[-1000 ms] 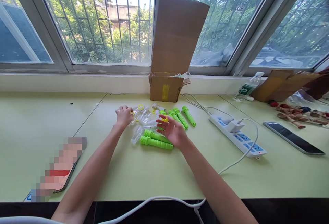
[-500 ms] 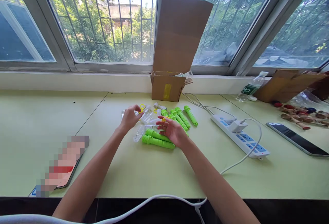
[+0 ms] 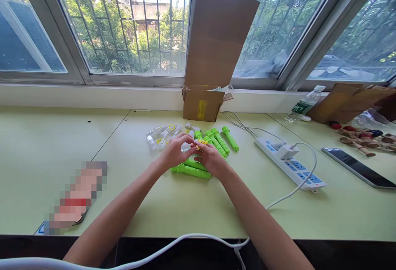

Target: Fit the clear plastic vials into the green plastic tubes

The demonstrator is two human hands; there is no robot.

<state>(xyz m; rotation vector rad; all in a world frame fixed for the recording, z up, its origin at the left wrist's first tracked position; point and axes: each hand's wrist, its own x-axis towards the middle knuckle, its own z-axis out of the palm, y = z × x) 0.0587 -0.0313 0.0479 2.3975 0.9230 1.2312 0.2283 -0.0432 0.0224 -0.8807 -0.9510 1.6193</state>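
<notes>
My left hand (image 3: 177, 152) is closed in a pinch, its fingertips meeting those of my right hand; what they pinch is too small to make out. My right hand (image 3: 213, 160) grips a small yellow plastic piece (image 3: 202, 141) between thumb and fingers. Beneath both hands lie green plastic tubes (image 3: 193, 172) with threaded ends, partly hidden. More green tubes (image 3: 220, 142) sit just beyond my right hand. Left of these is a pile of clear plastic parts (image 3: 151, 141), a yellow ring (image 3: 172, 127) among them. Small white parts (image 3: 192, 127) lie behind my hands.
An open cardboard box (image 3: 201, 107) stands by the window. To the right are a white power strip (image 3: 291, 164) with cables, a phone (image 3: 355, 166), a water bottle (image 3: 305, 105) and wooden pieces (image 3: 359, 140). A blurred-out flat object (image 3: 77, 200) lies left. A white cable (image 3: 198, 235) crosses the front edge.
My left hand has moved right from the clear parts to meet my right hand, its fingers now against the right fingertips. My right hand has stayed nearly in place.
</notes>
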